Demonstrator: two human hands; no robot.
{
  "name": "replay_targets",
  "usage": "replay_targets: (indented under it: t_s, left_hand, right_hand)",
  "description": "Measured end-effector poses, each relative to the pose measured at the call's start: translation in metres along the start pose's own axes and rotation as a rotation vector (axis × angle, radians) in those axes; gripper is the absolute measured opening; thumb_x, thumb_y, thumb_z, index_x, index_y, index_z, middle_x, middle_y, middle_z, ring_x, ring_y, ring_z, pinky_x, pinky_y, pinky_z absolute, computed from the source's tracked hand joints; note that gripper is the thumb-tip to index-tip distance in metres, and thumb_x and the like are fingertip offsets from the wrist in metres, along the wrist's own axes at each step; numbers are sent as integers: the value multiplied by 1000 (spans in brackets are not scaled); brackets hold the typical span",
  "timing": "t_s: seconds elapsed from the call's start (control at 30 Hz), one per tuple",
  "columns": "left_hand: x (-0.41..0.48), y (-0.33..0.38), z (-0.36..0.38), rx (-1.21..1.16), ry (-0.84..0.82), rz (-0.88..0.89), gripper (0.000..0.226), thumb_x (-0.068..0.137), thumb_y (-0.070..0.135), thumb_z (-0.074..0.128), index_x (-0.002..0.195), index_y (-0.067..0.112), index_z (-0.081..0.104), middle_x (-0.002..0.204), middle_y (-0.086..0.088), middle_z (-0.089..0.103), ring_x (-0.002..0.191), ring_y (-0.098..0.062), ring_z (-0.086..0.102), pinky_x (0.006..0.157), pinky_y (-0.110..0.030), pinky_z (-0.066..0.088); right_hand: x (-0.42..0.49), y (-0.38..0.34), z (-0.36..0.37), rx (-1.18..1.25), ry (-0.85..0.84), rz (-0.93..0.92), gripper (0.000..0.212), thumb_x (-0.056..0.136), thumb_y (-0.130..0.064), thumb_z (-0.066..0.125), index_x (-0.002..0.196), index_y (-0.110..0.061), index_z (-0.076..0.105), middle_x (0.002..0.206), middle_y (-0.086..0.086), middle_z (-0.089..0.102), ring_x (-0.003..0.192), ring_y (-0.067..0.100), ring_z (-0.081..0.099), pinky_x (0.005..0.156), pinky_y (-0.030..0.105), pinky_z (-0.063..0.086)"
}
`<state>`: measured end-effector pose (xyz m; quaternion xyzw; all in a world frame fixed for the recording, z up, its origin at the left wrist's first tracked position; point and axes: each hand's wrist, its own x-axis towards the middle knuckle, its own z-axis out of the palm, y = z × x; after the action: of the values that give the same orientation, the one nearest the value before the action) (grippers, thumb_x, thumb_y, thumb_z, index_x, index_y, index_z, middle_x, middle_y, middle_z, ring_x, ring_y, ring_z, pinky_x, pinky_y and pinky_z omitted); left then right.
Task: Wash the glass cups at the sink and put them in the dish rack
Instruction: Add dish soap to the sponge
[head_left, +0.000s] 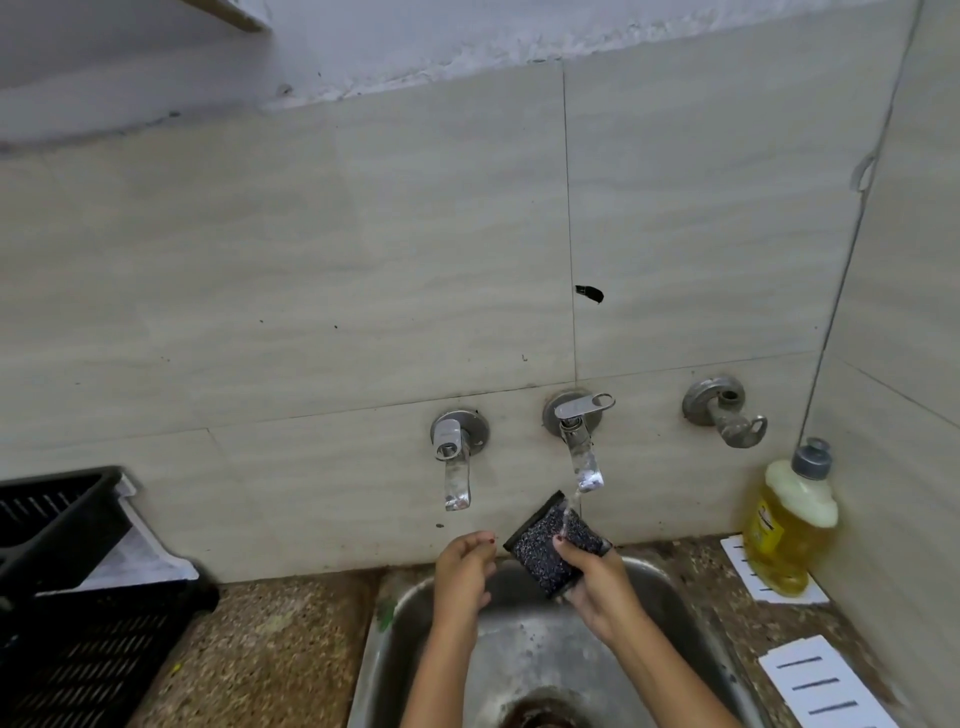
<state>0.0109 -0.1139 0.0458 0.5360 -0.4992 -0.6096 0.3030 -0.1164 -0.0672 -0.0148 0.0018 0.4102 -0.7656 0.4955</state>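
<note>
My right hand (592, 582) grips a dark speckled scrub sponge (551, 545) and holds it under the thin stream of water from the middle tap (579, 441). My left hand (462, 569) hovers just left of the sponge over the steel sink (415, 613), fingers loosely curled and holding nothing. The black plastic dish rack (67, 597) stands on the counter at the far left. No glass cup shows in view.
A second tap (456, 457) hangs left of the running one, and a third fitting (727, 413) sits to the right. A yellow dish soap bottle (787, 525) stands in the right corner on white paper. Speckled stone counter (270, 649) lies between rack and sink.
</note>
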Motion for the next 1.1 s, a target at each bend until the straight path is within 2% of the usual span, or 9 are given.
replay_targets:
  t_s: [0.17,0.3,0.4,0.53,0.67,0.8,0.93,1.03,1.1]
  left_hand:
    - [2,-2,-5,0,21,-17,12,91,9,52,92,18,59,82,2,58,83,-17,53,63,-26,35]
    - [1,-6,-4,1,13,-27,12,90,9,53,91,19,60,83,1,58,78,-14,53,61,-27,36]
    - [-1,-7,-3,2,4,-24,13,92,10,51,89,21,58,87,3,59,79,-13,53,61,-26,37]
    - [-2,-6,-4,-2,-2,-27,12,92,11,52,89,21,58,88,4,59,81,-13,53,61,-26,37]
    - [0,-8,-7,-3,-3,-38,11,92,12,52,91,20,59,89,4,60,82,-13,54,62,-26,37]
    - [2,-11,-4,0,-12,-57,11,93,14,53,89,22,57,95,4,60,93,-18,56,67,-29,40]
    - [1,-14,1,-5,-13,-72,10,93,13,52,89,21,57,93,6,60,89,-16,56,65,-27,41]
    - [0,-15,1,-9,-12,-78,11,93,13,52,87,22,56,90,6,59,82,-12,55,60,-24,39]
    - [1,-15,0,-7,-8,-81,12,93,13,53,87,22,56,90,5,59,82,-12,55,59,-24,38]
  right_hand:
    - [-8,10,-1,-118,86,46,28,79,14,59,107,10,54,99,29,63,79,34,63,53,35,57]
    - [-15,9,-9,-372,208,56,13,81,3,63,90,-5,59,80,15,64,68,26,60,54,28,47]
    - [-16,3,-15,-463,182,142,7,85,-4,61,83,-10,56,72,10,59,61,20,53,49,23,38]
    - [-17,-5,-12,-486,154,279,11,88,-9,58,78,-7,54,66,9,55,54,19,50,40,20,37]
    - [-15,-15,-8,-632,139,159,8,87,-8,59,83,-9,53,74,8,58,65,19,53,52,25,42]
    - [-16,-28,-7,-1004,29,-94,19,81,-3,65,97,-8,55,89,8,63,80,22,60,70,31,50]
    - [-22,-37,-6,-1277,-103,-227,30,79,-2,66,98,-21,52,92,1,60,83,15,57,58,19,41]
    - [-20,-34,-9,-1250,-121,-281,30,81,-3,66,100,-22,52,92,-1,61,84,14,58,61,17,45]
    - [-17,-29,-11,-1077,-92,-234,26,82,-2,66,102,-13,54,97,6,64,86,18,60,74,27,53]
